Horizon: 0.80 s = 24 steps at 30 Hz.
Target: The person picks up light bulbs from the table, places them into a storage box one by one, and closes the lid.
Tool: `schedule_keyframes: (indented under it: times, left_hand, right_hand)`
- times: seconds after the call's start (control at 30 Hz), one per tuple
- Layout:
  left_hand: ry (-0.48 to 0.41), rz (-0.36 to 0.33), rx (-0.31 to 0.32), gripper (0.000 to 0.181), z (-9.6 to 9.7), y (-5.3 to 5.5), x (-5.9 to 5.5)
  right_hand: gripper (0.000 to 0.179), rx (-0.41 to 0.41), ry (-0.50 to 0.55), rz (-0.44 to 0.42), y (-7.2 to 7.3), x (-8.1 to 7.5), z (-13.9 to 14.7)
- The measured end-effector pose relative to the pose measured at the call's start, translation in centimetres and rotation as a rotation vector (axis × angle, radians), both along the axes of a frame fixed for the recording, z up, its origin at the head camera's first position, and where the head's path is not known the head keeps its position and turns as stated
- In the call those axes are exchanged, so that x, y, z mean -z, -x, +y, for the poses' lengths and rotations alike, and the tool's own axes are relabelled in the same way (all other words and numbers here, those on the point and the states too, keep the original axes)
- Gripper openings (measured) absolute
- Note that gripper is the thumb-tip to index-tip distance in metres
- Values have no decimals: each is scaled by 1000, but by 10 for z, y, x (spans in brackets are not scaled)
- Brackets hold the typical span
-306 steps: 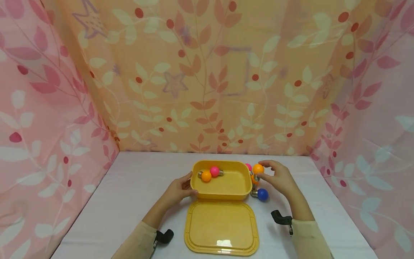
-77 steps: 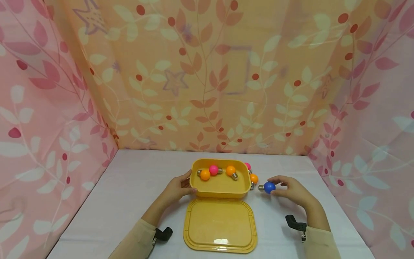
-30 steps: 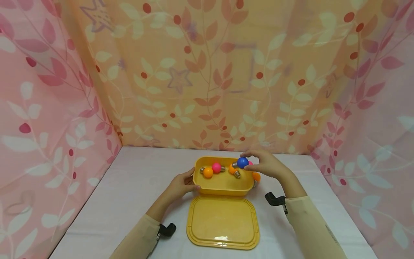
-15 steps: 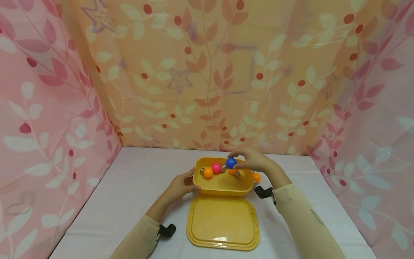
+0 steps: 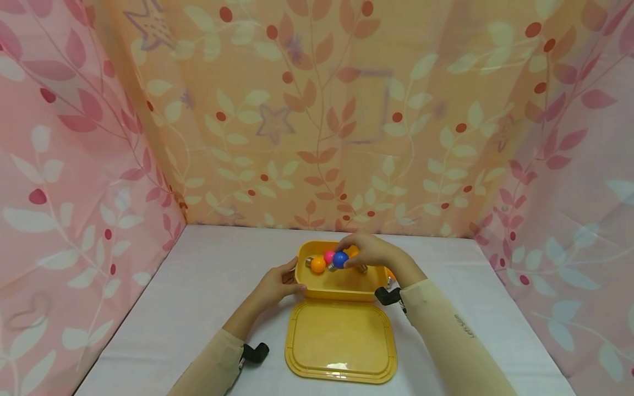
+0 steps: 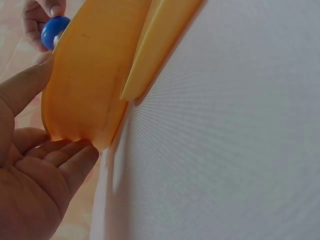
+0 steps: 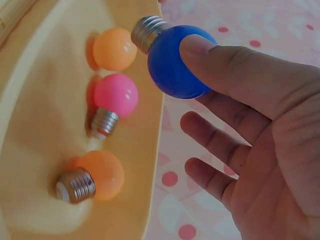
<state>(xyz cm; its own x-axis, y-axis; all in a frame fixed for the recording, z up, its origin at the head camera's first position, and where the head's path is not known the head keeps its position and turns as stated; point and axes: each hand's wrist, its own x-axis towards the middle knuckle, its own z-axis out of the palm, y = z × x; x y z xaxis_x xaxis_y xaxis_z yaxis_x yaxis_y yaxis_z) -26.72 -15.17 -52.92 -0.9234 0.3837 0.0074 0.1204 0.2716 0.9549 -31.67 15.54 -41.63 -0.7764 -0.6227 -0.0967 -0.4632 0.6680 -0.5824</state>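
Note:
My right hand (image 5: 371, 254) pinches a blue light bulb (image 5: 340, 259) by its round globe, thumb on one side, and holds it over the yellow plastic box (image 5: 342, 293). Its metal screw base points left, toward the bulbs inside. In the right wrist view, an orange bulb (image 7: 115, 49), a pink bulb (image 7: 116, 95) and a second orange bulb (image 7: 102, 175) lie along the box floor. At the box's left end, my left hand (image 5: 272, 287) steadies it, thumb at the rim and fingertips against the outer wall.
A flat yellow lid (image 5: 342, 341) lies on the white table (image 5: 198, 308) right in front of the box. Another orange bulb (image 5: 391, 274) shows partly beside the box's right end, mostly hidden by my right wrist. Patterned cloth (image 5: 317, 137) walls the table in.
My right hand has picked up the blue bulb from right of the box and brought it left and down over the inside. Earlier, it put an orange bulb in. My left hand stays put.

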Motion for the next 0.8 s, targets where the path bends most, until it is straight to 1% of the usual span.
schedule_keyframes:
  times: [0.17, 0.23, 0.4, 0.5, 0.63, 0.7, 0.8]
  left_hand:
    - [-18, -12, 11, 89, 1, 1, 1]
    - [-17, -16, 9, 89, 1, 2, 1]
    - [-19, -20, 9, 89, -1, 1, 2]
    - [-24, -17, 19, 89, -2, 1, 1]
    - [-7, -12, 23, 91, -2, 0, 1]
    - [6, -3, 20, 91, -2, 1, 1]
    - [21, 4, 12, 92, -1, 2, 2]
  right_hand:
    - [40, -22, -12, -45, 1, 5, -9]
    - [41, -40, -24, -46, 3, 6, -14]
    - [37, -26, -57, -32, 5, 8, -26]
    - [37, -16, -62, -63, 6, 8, -33]
    - [37, -33, -86, -82, 7, 9, -42]
    - [37, -47, -105, -64, 9, 10, -44]
    - [37, -61, -96, -81, 11, 14, -48]
